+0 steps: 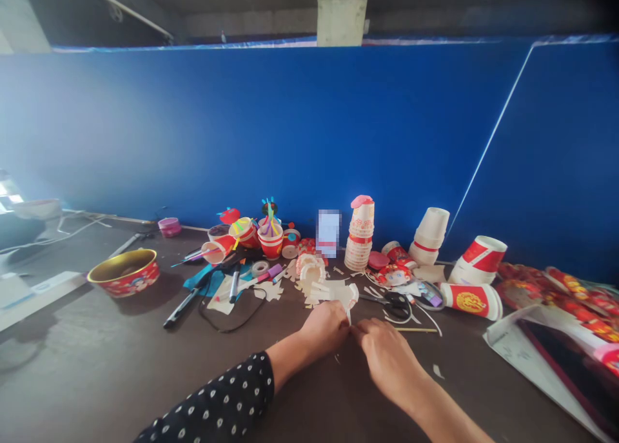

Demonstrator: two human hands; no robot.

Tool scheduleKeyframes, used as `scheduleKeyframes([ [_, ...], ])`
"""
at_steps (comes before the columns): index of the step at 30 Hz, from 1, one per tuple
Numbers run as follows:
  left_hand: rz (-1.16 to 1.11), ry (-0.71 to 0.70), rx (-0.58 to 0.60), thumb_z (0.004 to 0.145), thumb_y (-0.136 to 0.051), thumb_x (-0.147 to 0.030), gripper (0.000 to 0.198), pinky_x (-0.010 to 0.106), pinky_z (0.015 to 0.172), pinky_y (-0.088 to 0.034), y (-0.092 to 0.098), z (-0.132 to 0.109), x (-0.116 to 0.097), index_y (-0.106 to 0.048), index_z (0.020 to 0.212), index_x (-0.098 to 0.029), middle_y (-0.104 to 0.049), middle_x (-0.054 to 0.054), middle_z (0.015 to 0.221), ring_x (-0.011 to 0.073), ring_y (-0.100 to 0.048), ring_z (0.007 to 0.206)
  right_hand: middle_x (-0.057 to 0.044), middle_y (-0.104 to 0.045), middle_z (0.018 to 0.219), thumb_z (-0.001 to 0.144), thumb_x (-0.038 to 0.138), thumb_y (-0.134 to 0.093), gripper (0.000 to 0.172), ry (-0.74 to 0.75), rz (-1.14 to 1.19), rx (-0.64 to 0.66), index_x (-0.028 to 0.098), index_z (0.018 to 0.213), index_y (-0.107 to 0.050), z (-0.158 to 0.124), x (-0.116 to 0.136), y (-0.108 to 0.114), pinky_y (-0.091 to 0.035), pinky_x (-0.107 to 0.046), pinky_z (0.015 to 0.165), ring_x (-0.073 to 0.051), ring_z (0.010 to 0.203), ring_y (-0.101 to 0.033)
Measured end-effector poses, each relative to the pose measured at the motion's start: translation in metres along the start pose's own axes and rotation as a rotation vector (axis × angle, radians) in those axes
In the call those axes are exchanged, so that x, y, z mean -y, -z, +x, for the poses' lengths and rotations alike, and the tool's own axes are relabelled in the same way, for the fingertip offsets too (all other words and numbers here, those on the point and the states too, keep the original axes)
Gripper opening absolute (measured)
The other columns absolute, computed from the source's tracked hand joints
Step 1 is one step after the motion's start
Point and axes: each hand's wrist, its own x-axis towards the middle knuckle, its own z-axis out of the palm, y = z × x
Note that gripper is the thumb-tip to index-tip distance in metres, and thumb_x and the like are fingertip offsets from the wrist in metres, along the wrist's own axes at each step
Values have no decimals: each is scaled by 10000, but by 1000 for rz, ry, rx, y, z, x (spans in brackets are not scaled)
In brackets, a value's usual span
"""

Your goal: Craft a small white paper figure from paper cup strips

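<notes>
My left hand (329,327) is closed around a cut white paper cup (342,293), whose flared edge and strips stick out above my knuckles. Close on its right, my right hand (384,349) has its fingers bent together near the lower tip of the paper. Whatever lies between those fingers is hidden. Black-handled scissors (399,304) rest just beyond my right hand, beside thin white paper strips. A wooden stick (416,329) lies to the right of that hand. Behind my left hand stands another cut paper cup (312,269) among scraps.
A tall stack of paper cups (359,236) stands at the back, with more red-and-white cups (471,300) on the right. Left are a gold-rimmed bowl (124,275), a black marker (182,307) and decorated cups (271,240). A tablet (570,365) lies at the right edge.
</notes>
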Motion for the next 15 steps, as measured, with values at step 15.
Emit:
scheduleKeyframes([
  [15, -225, 152, -116, 655, -467, -41, 227, 271, 689, -456, -2, -4, 4, -657, 748, -122, -651, 91, 784, 186, -590, 741, -83, -657, 997, 844, 28, -331, 396, 0, -33, -17, 159, 1044, -647, 3, 1, 0, -361, -286, 822, -209, 969, -548],
])
